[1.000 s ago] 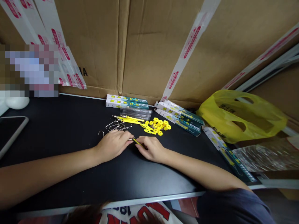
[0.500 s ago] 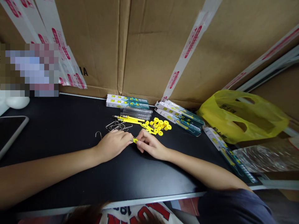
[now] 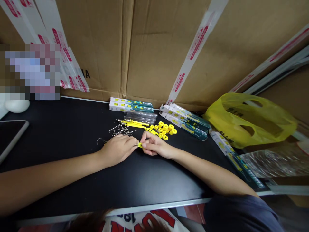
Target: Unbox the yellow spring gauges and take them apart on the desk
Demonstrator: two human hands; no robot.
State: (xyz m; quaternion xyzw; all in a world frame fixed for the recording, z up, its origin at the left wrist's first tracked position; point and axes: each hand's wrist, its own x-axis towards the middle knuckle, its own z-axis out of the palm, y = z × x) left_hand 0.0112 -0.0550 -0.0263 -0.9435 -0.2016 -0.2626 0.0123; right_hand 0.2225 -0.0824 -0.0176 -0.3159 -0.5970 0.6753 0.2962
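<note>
Yellow piece point(image 3: 140, 145): one, between two hands point(image 3: 119, 147) point(image 3: 158, 146); one yellow bag point(image 3: 217, 120).

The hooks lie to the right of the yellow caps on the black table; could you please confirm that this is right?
Not quite: the hooks lie to the left of the yellow caps on the black table, as the head view shows.

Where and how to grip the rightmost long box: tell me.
Pinch the long box across its narrow width near the middle, probably best from above and the left: it is slim and lies flat, with clear plastic crowding its right side and the yellow bag by its far end.
</note>
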